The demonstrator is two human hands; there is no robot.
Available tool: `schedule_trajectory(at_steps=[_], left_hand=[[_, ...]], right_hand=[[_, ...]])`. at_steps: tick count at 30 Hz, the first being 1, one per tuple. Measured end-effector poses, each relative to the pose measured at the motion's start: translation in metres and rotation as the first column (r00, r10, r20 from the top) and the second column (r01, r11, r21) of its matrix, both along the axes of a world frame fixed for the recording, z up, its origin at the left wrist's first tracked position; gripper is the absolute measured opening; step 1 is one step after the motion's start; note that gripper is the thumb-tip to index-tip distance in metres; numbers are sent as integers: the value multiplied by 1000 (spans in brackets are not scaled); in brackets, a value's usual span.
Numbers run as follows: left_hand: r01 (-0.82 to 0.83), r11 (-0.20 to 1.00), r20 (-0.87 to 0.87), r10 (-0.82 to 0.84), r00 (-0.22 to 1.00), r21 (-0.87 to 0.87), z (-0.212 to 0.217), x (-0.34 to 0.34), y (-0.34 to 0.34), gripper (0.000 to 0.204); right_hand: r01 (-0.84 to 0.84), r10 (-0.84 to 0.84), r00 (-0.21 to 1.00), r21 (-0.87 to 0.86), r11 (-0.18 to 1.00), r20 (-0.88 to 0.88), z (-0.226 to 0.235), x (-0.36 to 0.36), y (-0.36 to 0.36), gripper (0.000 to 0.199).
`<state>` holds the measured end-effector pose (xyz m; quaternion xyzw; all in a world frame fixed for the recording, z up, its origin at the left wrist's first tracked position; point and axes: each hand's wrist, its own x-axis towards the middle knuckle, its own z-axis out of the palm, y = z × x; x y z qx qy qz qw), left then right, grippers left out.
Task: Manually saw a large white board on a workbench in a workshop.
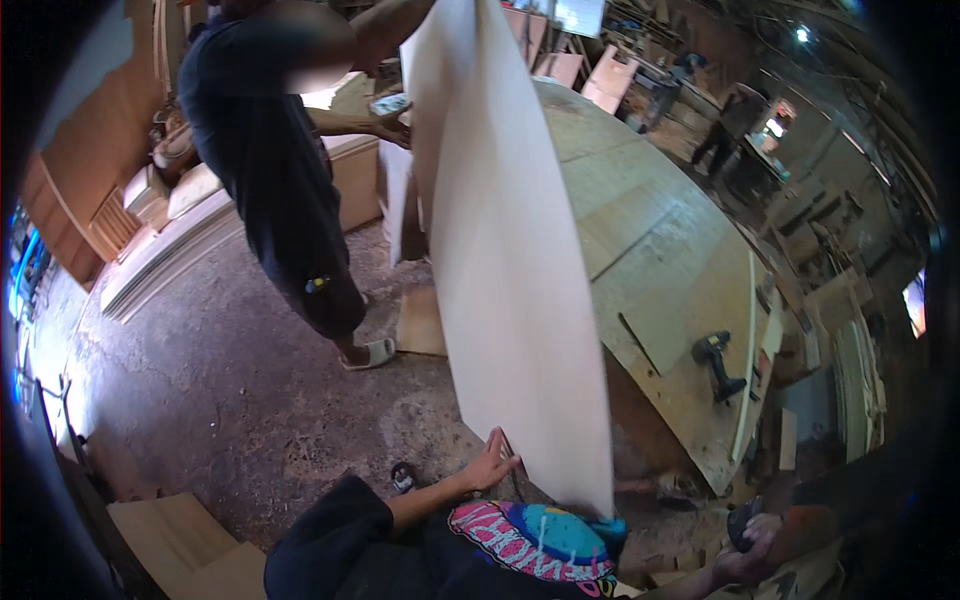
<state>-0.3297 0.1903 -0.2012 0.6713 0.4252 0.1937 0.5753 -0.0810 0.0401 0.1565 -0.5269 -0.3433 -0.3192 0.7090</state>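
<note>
We judge the step in hand to be steadying the tall pale panel (pixel 520 300), which stands between a co-worker (pixel 265 150) and the wide worktable (pixel 650 200), and the next move would seem to call for the 2 of us to shift it together. Our left hand (pixel 487 468) has its fingers straight and unclenched, laid against the panel's lower edge, while our right hand (pixel 763 540), well apart from it, seems curled around a dark object (pixel 739 524) too blurred to name.
</note>
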Motion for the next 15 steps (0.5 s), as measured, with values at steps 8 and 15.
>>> schedule_trajectory(at_steps=[8, 15], left_hand=[[-87, 989, 338, 124, 933, -123, -45, 78, 1, 88], [481, 864, 328, -501, 801, 146, 5, 53, 9, 69]], right_hand=[[251, -239, 947, -27, 968, 215, -9, -37, -88, 33], [82, -92, 992, -117, 990, -82, -42, -110, -130, 23]])
